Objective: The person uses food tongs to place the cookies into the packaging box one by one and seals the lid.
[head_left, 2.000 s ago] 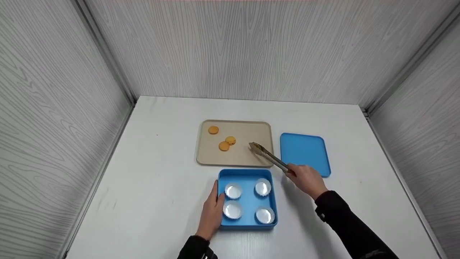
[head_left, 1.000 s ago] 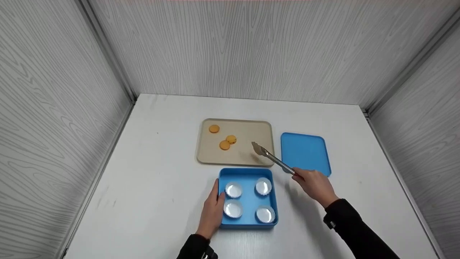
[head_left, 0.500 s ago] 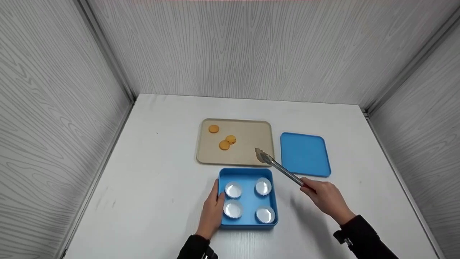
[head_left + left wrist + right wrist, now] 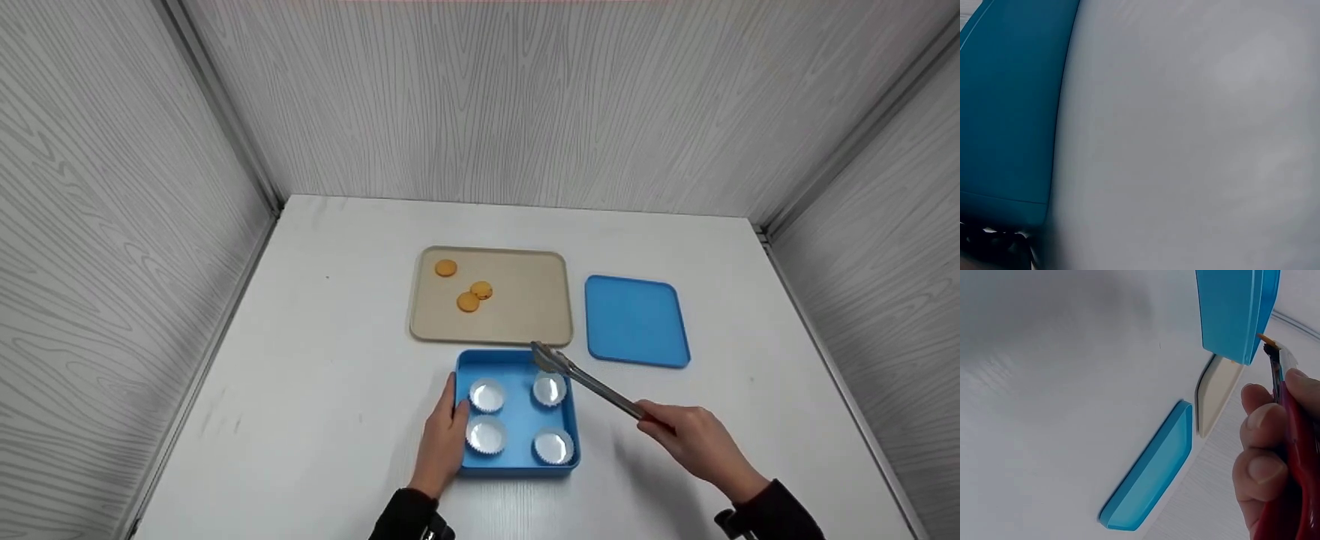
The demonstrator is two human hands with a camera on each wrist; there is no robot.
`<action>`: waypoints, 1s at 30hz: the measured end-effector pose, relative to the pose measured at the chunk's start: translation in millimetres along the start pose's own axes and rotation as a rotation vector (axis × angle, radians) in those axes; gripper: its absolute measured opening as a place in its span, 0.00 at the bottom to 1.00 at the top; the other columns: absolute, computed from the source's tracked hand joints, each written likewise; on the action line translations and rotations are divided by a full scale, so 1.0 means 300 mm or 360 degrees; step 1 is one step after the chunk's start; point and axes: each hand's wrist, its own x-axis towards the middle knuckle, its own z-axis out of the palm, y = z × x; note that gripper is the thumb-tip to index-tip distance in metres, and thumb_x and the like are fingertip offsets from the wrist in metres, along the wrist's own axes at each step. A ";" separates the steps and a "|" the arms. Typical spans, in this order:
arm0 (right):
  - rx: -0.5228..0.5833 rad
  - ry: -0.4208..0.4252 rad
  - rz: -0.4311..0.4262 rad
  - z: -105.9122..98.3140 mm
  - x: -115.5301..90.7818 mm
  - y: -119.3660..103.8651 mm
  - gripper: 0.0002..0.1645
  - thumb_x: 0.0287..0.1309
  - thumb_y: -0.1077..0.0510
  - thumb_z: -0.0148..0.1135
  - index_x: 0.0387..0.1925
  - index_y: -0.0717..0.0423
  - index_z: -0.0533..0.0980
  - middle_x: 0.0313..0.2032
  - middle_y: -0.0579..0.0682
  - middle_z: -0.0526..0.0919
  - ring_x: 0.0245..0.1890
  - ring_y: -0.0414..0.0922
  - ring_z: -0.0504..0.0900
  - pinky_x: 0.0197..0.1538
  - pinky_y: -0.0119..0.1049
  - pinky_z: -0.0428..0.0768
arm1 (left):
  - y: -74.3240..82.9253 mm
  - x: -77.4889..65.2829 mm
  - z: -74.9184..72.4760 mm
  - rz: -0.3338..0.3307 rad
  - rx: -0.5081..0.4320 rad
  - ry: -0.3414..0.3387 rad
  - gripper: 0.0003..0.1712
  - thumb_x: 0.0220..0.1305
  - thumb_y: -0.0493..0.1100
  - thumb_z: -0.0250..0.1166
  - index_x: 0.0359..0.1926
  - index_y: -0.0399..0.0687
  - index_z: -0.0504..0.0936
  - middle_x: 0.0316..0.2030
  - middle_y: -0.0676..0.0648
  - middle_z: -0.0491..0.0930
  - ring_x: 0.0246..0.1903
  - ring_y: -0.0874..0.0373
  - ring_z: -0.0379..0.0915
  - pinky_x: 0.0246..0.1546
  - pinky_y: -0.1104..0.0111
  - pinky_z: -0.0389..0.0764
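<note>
My left hand (image 4: 439, 444) holds the left wall of a square blue box (image 4: 517, 472), thumb over the rim and fingers along the outside. Inside stand several white paper baking cups (image 4: 487, 436). My right hand (image 4: 701, 444) grips metal tongs (image 4: 606, 390) by their red handles (image 4: 1300, 444). The tongs' tips are over the box's back right corner, above the back right baking cup (image 4: 550, 391). A bit of orange with a dark layer, like a macaron (image 4: 1267, 340), shows between the tips in the right wrist view.
Behind the box lies a beige tray (image 4: 517, 322) with three orange macarons (image 4: 468, 302) on its left half. To the right of the tray is a flat blue lid (image 4: 637, 322). Grey wood-grain panels (image 4: 480, 97) enclose the white table (image 4: 337, 300) at the back and sides.
My right hand has drawn back toward me and to the right, bringing the tongs' tips from over the beige tray to above the blue box. My left hand and the box have stayed put.
</note>
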 end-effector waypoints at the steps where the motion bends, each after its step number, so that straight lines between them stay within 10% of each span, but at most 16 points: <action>1: 0.0013 -0.0025 0.0016 -0.002 -0.006 -0.002 0.13 0.61 0.63 0.72 0.47 0.53 0.86 0.32 0.39 0.88 0.27 0.29 0.75 0.28 0.29 0.78 | 0.000 0.000 0.000 -0.0002 0.0000 0.0000 0.34 0.83 0.46 0.47 0.81 0.40 0.50 0.79 0.42 0.53 0.78 0.48 0.48 0.78 0.53 0.53; 30: 0.0014 -0.0327 0.0165 -0.036 -0.027 -0.033 0.07 0.63 0.61 0.69 0.43 0.53 0.85 0.31 0.40 0.87 0.25 0.30 0.72 0.28 0.28 0.75 | 0.007 0.007 0.007 -0.0016 -0.0014 -0.0014 0.34 0.83 0.47 0.46 0.81 0.41 0.50 0.79 0.42 0.52 0.78 0.48 0.47 0.78 0.52 0.52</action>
